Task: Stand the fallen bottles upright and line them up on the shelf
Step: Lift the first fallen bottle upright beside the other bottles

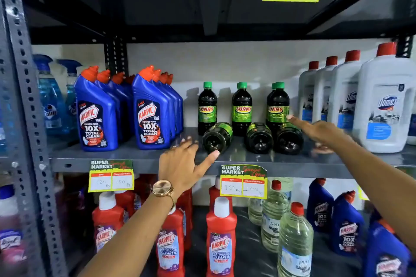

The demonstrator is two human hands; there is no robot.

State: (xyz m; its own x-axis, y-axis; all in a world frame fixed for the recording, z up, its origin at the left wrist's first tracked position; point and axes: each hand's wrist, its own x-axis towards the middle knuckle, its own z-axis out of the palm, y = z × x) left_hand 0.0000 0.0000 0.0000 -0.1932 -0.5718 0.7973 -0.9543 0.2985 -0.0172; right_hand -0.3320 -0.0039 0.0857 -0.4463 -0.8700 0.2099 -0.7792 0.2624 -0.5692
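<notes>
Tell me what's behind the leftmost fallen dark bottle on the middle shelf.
An upright green-capped Sunny bottle stands right behind the leftmost fallen bottle, then bare wall. The fallen bottle covers part of its base, so whether they touch is unclear.

Blue Harpic bottles [96, 117] with orange caps standing in two rows, left of middle. Blue spray bottles [50, 99] sitting behind the upright post, blurred, brand perhaps Colin. White Domex jugs [382, 105] lining up at right. Yellow price tags [244, 181] hanging from rail. Below, red Harpic bathroom cleaners [220, 240] and clear bottles [295, 238] standing.
</notes>
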